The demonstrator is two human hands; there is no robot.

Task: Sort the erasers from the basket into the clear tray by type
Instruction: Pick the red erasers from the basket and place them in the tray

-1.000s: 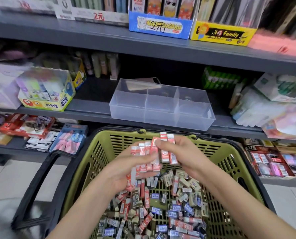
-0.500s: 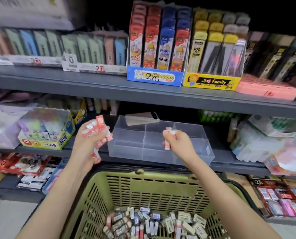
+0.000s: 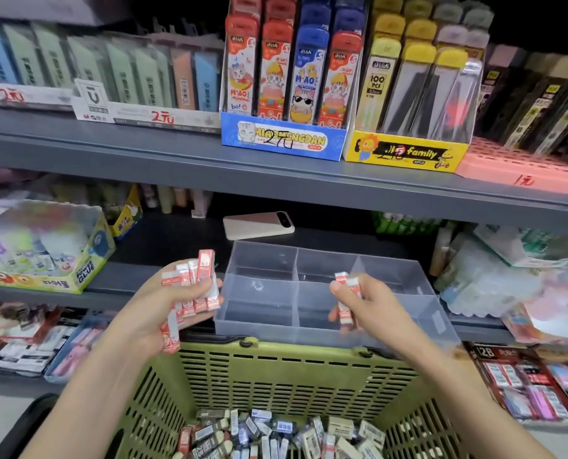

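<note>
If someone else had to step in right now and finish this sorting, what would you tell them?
Left hand: grips a big bunch of red erasers, held up just left of the clear tray.
Right hand: pinches a small bunch of the same red kind over the tray's front middle compartment.
Basket: below the hands, with a mixed pile of erasers in it.
Done: one type picked out. I see no erasers lying in the tray yet.
Left: put the red ones in one compartment, then sort the pile by type.
</note>
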